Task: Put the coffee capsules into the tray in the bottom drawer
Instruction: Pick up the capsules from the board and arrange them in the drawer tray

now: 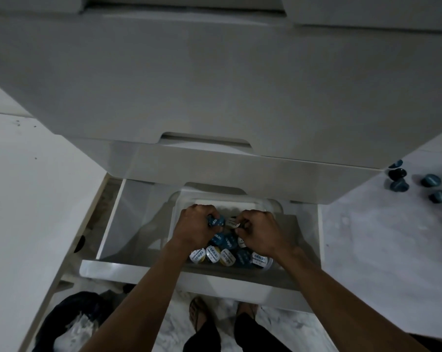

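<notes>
Head view. Both forearms reach forward and down into the open white bottom drawer (148,269) of a white drawer unit (214,85).

The left hand (193,228) is over the left part of the clear plastic tray (275,205) that sits in the drawer. Its back faces up and its fingers are curled round dark blue coffee capsules (215,221); at least two show at the fingertips, and the exact number held cannot be told.

The right hand (261,233) is over the right part of the tray, back up, fingers curled under. It pinches white-lidded coffee capsules (233,222) at the fingertips; at least one lid is plain, and more may be hidden by the fingers. The two hands are close together but not touching.

Below the hands, loose coffee capsules (231,256) lie in the near part of the tray. About five lie in the front row, most with white printed lids turned toward the camera, with roughly three blue ones behind them. Some are covered by the hands, so the full count cannot be given.

To the right of the unit, five blue coffee capsules (430,180) lie on the pale marbled floor (380,237), well apart from the drawer.

At the lower left a black plastic bag (72,316) holds crumpled pale material. Two sandalled feet (198,313) show under the drawer front.
</notes>
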Action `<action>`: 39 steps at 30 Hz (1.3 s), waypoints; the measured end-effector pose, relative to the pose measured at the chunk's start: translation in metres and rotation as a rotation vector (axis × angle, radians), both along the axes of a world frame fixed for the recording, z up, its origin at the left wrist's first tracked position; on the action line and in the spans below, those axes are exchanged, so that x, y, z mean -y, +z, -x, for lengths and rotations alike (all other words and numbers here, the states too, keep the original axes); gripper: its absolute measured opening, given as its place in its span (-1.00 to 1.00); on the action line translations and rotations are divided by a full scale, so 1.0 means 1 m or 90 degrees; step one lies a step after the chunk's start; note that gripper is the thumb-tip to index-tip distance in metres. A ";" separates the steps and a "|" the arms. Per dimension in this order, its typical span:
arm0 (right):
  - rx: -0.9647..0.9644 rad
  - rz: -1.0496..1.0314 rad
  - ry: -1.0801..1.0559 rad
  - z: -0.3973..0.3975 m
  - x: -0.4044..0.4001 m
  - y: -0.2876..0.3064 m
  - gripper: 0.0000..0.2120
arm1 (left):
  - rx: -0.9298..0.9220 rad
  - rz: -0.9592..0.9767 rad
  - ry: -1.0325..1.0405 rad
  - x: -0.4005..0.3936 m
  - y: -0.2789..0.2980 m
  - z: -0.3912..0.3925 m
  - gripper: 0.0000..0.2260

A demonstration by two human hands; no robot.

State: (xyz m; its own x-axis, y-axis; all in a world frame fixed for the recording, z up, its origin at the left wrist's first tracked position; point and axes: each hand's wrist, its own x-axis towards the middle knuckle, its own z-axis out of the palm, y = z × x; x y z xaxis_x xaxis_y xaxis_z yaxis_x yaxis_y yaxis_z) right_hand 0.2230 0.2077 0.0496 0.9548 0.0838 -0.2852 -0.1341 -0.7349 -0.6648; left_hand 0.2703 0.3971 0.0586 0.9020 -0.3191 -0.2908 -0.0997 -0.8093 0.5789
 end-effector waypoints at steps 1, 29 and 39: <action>-0.001 -0.005 -0.003 0.000 0.001 0.000 -0.78 | 0.002 -0.001 -0.001 0.000 -0.001 0.000 -0.83; 0.071 -0.024 -0.039 -0.009 -0.006 -0.005 -0.75 | 0.035 -0.031 -0.010 0.001 0.012 0.002 -0.83; 0.103 -0.145 -0.169 0.020 -0.004 0.031 -0.67 | 0.082 0.070 0.057 0.002 0.050 0.025 -0.75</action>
State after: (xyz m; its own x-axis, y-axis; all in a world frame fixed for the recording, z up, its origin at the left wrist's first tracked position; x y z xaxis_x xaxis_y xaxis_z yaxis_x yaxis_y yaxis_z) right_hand 0.2026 0.2122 0.0807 0.9829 -0.1289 -0.1317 -0.1801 -0.5191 -0.8355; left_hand 0.2457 0.3950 0.1083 0.9558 -0.2592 -0.1386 -0.1091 -0.7508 0.6515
